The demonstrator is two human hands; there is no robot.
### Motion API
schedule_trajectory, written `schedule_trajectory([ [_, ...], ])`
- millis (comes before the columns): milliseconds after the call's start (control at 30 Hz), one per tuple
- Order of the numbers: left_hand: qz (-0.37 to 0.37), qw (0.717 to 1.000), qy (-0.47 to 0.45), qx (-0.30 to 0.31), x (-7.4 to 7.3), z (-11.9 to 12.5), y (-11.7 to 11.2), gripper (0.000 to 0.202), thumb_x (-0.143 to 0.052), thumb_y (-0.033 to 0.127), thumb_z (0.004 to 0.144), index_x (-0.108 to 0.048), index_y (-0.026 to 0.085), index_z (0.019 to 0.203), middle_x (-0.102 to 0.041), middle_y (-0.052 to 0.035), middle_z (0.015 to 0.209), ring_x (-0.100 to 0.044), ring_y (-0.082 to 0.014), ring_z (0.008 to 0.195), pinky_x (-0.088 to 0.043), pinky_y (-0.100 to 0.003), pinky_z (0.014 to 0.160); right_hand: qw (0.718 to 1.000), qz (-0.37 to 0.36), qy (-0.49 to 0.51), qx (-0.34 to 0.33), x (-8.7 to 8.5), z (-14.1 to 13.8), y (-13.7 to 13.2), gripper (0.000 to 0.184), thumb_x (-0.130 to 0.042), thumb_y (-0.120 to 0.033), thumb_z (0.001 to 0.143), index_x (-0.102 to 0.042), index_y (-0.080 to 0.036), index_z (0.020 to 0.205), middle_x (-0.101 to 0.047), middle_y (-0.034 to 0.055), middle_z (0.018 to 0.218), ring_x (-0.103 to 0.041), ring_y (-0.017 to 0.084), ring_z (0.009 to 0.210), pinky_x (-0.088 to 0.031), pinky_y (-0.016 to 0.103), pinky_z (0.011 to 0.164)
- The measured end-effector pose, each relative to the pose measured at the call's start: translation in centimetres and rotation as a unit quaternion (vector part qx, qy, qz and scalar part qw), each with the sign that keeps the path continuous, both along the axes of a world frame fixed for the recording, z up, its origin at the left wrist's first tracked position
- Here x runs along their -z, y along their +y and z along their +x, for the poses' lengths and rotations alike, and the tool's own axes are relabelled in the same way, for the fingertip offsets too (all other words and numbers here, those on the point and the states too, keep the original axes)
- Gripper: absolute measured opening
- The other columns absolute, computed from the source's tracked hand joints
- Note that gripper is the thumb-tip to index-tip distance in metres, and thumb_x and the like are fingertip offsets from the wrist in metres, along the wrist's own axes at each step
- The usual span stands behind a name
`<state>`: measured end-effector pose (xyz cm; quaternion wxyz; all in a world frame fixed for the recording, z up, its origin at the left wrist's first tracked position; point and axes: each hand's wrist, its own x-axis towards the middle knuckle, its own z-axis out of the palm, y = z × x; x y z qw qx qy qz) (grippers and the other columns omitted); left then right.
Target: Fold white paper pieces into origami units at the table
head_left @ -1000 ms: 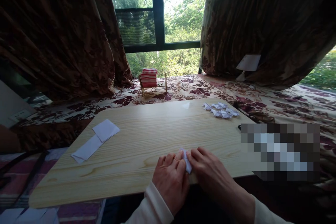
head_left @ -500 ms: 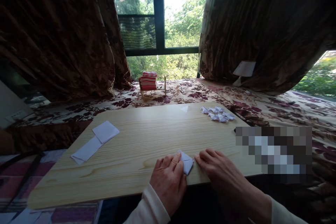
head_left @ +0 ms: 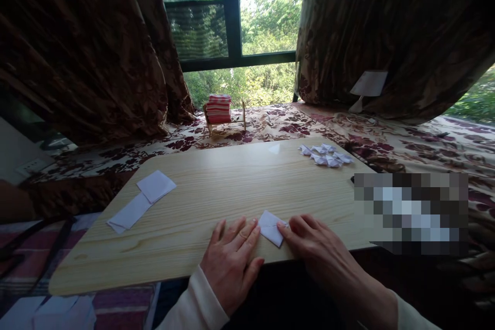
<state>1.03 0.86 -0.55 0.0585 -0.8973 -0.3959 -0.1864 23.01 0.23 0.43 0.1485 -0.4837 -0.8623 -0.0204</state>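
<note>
Left grip point(head_left: 232, 260), right grip point(head_left: 317, 255) seemingly flat.

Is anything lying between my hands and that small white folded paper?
Nothing visible does. The left hand lies flat, fingertips at the left edge of the small white folded paper; the right hand touches its right corner on the light wooden table.

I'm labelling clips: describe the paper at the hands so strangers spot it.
Look along the near edge of the pale wooden tabletop. The small folded white paper lies between left hand and right hand; the flat white slips and folded-paper heap lie untouched elsewhere.
</note>
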Motion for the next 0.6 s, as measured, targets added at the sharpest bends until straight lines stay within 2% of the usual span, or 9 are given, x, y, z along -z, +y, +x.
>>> schedule_trajectory([
  [100, -0.005, 1.0, 0.024, -0.007, -0.2, -0.1, -0.3, 0.049, -0.044, 0.036, 0.089, -0.04, 0.021, 0.136, -0.049, -0.0039, 0.137, -0.041, -0.0249, 0.125, -0.022, -0.045, 0.103, 1.0, -0.014, -0.004, 0.011, -0.4, -0.3, 0.0, 0.036, -0.053, -0.001, 0.079, -0.058, -0.016, 0.111, -0.059, 0.0065, 0.092, -0.05, 0.021, 0.083, -0.041, 0.032, 0.071],
  [267, 0.029, 0.998, -0.042, -0.045, 0.4, 1.0, -0.4, 0.045, -0.048, 0.042, 0.087, -0.051, 0.024, 0.128, -0.057, -0.0052, 0.129, -0.045, -0.0277, 0.118, -0.025, -0.047, 0.101, 0.999, -0.024, -0.019, 0.009, -1.3, -1.1, 0.4, 0.027, -0.053, 0.0, 0.078, -0.062, -0.016, 0.098, -0.061, 0.0059, 0.088, -0.051, 0.02, 0.08, -0.04, 0.031, 0.068],
  [433, 0.019, 0.998, -0.043, -0.036, 0.8, 1.0, -0.3, 0.049, -0.047, 0.044, 0.087, -0.046, 0.024, 0.132, -0.055, -0.0046, 0.131, -0.043, -0.0273, 0.119, -0.022, -0.047, 0.102, 0.996, 0.021, -0.083, -0.011, -1.5, -2.3, 1.7, 0.032, -0.054, -0.012, 0.085, -0.055, -0.021, 0.116, -0.062, 0.0065, 0.089, -0.052, 0.022, 0.081, -0.039, 0.031, 0.065],
  [600, 0.006, 0.998, -0.045, -0.04, 0.8, 1.0, -0.4, 0.047, -0.046, 0.043, 0.087, -0.047, 0.025, 0.131, -0.054, -0.0031, 0.132, -0.042, -0.0272, 0.121, -0.02, -0.048, 0.103, 0.995, -0.001, -0.101, 0.002, -1.2, -2.9, 2.9, 0.033, -0.053, -0.018, 0.088, -0.054, -0.017, 0.121, -0.062, 0.0074, 0.093, -0.053, 0.022, 0.085, -0.04, 0.032, 0.068],
])
